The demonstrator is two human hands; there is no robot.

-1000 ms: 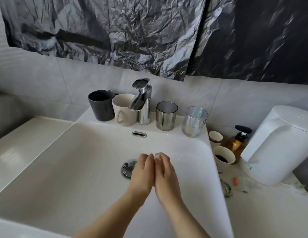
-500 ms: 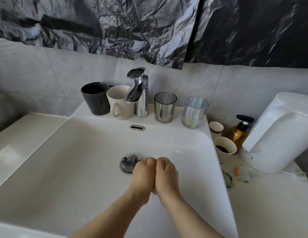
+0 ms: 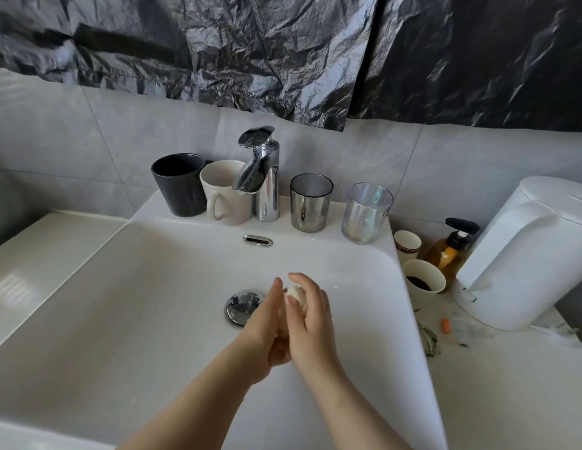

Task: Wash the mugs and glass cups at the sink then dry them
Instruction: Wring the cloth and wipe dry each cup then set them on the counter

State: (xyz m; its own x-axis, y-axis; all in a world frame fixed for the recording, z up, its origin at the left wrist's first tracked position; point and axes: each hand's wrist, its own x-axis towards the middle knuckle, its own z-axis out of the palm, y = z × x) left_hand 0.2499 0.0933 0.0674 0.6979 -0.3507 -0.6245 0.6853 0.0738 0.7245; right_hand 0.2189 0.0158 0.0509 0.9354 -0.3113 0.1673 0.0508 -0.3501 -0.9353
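Over the white ceramic sink (image 3: pixel 88 303), the left hand (image 3: pixel 262 323) presses straight fingers against a small white lump (image 3: pixel 294 294); the right hand (image 3: pixel 312 319) curls its grip round it. Left of the chrome tap (image 3: pixel 265 190) stand two mugs: black ceramic mug (image 3: pixel 179 186), cream handled mug (image 3: pixel 226 196). Right of it, two glasses: smoky mirrored glass cup (image 3: pixel 310 204), clear iridescent glass cup (image 3: pixel 366 212).

The head view looks forward and down from close above the sink (image 3: pixel 120 303), facing the tiled wall (image 3: pixel 55 141).
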